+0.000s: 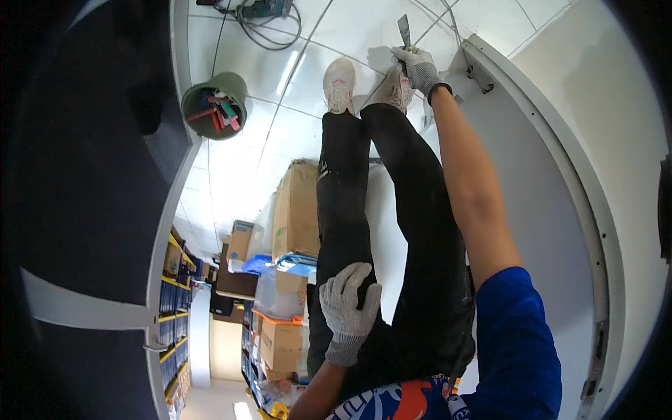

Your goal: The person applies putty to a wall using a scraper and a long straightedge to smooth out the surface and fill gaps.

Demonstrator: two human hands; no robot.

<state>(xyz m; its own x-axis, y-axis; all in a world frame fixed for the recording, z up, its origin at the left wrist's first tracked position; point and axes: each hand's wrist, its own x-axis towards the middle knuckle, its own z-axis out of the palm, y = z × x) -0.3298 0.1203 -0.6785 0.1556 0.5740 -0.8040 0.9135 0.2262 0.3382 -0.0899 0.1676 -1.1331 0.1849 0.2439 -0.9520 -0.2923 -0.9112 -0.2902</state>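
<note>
My right hand (421, 71), in a light grey knitted glove, is closed round the handle of a putty knife (404, 29). Its metal blade points away from me, above the tiled floor near my right shoe (396, 91). A dark band circles that wrist. My left hand (348, 302), gloved alike, rests on my left thigh with the fingers loosely curved and the thumb apart, holding nothing.
A green bucket (236, 85) of coloured pieces stands left of my shoes. Beyond it lies a corded power tool (269, 8). A metal-edged panel (539, 133) runs along my right, a dark framed panel (84, 175) along my left. Cardboard boxes (297, 210) and shelves (175, 315) show too.
</note>
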